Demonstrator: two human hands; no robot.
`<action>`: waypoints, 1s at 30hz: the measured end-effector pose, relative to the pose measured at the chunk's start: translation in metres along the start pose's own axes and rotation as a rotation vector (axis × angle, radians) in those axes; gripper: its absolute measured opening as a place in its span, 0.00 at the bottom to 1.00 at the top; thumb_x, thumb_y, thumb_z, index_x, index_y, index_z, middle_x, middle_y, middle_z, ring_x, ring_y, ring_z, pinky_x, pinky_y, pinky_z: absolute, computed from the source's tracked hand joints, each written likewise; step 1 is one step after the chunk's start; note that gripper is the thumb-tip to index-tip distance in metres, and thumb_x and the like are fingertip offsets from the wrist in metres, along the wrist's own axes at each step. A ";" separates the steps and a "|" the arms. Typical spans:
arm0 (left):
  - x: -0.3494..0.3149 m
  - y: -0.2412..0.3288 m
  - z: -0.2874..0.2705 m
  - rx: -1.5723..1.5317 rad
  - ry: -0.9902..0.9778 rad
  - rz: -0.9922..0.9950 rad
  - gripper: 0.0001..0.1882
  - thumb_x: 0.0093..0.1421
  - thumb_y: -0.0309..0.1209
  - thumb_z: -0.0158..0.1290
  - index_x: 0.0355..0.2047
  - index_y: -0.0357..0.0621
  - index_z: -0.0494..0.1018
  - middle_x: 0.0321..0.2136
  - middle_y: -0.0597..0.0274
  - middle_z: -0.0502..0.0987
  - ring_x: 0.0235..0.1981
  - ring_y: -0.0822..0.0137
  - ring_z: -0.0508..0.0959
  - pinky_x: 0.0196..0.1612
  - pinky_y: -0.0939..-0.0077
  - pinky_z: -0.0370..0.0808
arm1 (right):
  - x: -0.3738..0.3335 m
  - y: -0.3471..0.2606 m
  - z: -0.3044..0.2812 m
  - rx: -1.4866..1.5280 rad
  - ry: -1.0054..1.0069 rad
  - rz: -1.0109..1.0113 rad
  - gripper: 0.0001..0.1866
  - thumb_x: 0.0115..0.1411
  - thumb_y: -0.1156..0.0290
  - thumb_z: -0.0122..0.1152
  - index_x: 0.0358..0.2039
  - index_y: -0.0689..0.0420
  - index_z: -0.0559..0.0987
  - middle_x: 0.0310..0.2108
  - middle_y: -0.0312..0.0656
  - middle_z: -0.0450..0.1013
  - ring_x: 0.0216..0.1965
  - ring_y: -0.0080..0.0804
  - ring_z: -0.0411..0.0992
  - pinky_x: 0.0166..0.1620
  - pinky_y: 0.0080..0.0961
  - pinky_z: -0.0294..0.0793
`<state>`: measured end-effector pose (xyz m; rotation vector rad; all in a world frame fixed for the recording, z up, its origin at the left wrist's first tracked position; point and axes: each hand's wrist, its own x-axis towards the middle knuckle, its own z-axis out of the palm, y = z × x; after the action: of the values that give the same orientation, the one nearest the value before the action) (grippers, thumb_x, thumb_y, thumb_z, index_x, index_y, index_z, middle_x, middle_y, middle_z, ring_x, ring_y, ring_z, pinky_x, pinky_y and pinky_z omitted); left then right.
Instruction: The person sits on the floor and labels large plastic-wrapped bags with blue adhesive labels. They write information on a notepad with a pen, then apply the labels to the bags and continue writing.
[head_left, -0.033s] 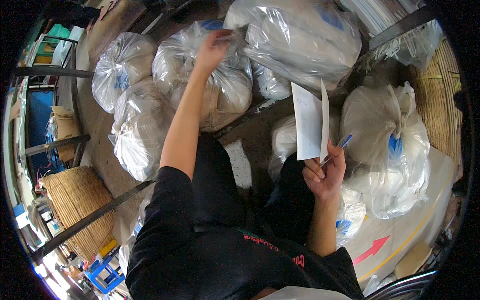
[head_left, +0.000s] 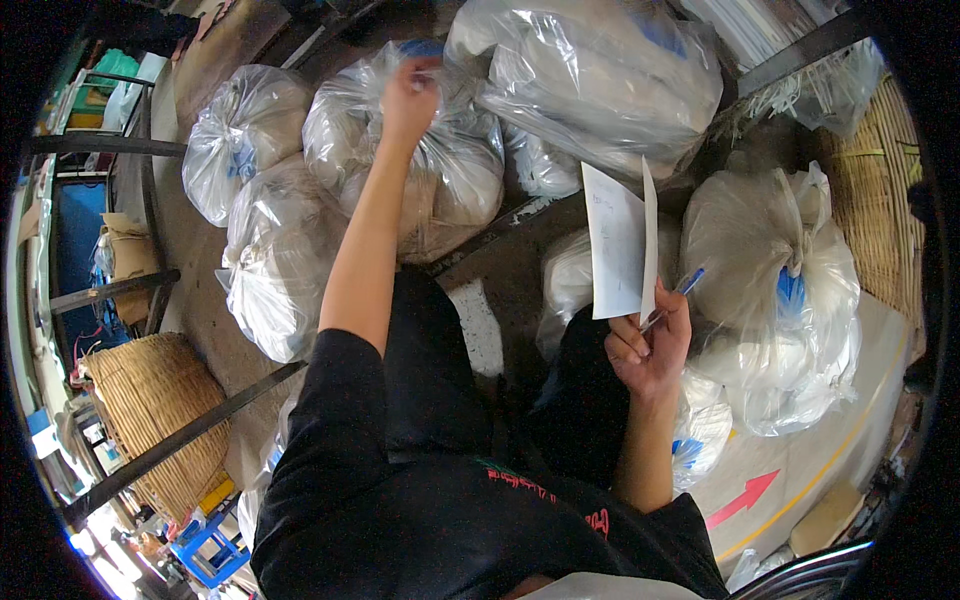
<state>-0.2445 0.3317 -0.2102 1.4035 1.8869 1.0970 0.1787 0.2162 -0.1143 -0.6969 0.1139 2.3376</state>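
My left hand (head_left: 410, 98) reaches forward over the top of a clear plastic bag (head_left: 455, 165) with pale contents and a blue patch at its top. Its fingers look curled and slightly blurred; what they hold, if anything, I cannot make out. In my right hand (head_left: 652, 345), closed in front of my right thigh, are a folded white paper (head_left: 614, 245) and a blue-tipped pen (head_left: 690, 281). The paper stands upright, half unfolded, with faint writing on it. Right of that hand sits another tied clear bag (head_left: 770, 270) with a blue tie.
A large filled bag (head_left: 600, 85) lies at the far middle. Two more bags, one farther (head_left: 245, 140) and one nearer (head_left: 285, 260), stand left. Woven baskets stand at left (head_left: 160, 410) and right (head_left: 880, 210). Dark metal bars (head_left: 190, 440) cross the left side, above a blue stool (head_left: 210, 550).
My left hand has shifted a little to the left over the bag top. The right hand, paper and pen have stayed in place.
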 end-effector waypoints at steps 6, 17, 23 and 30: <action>0.024 -0.051 0.017 0.867 0.137 0.101 0.26 0.58 0.33 0.54 0.58 0.48 0.68 0.62 0.53 0.66 0.65 0.51 0.63 0.65 0.42 0.60 | 0.004 -0.001 0.005 -0.059 0.008 0.008 0.08 0.67 0.60 0.47 0.40 0.48 0.70 0.21 0.33 0.61 0.13 0.19 0.54 0.12 0.15 0.54; 0.040 -0.031 0.012 0.923 0.050 -0.172 0.17 0.59 0.45 0.48 0.37 0.50 0.81 0.39 0.46 0.82 0.43 0.42 0.81 0.48 0.53 0.77 | 0.012 -0.003 0.009 -0.041 0.041 0.019 0.10 0.67 0.62 0.47 0.46 0.49 0.69 0.21 0.32 0.61 0.12 0.17 0.52 0.12 0.13 0.53; -0.046 0.008 0.000 0.895 0.127 -0.097 0.16 0.59 0.45 0.50 0.29 0.49 0.82 0.26 0.46 0.81 0.29 0.42 0.81 0.35 0.50 0.78 | 0.017 -0.002 0.012 -0.036 0.039 0.007 0.10 0.66 0.62 0.47 0.46 0.48 0.70 0.21 0.32 0.62 0.12 0.17 0.53 0.12 0.13 0.55; -0.115 0.047 -0.004 0.813 0.193 0.013 0.13 0.57 0.40 0.56 0.21 0.48 0.78 0.20 0.49 0.79 0.22 0.46 0.79 0.28 0.54 0.76 | 0.016 0.000 0.008 -0.041 0.035 -0.001 0.08 0.68 0.61 0.47 0.42 0.48 0.71 0.21 0.33 0.62 0.13 0.18 0.54 0.12 0.13 0.55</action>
<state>-0.1882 0.2274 -0.1733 1.7549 2.6296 0.4671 0.1653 0.2283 -0.1158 -0.7579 0.0819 2.3332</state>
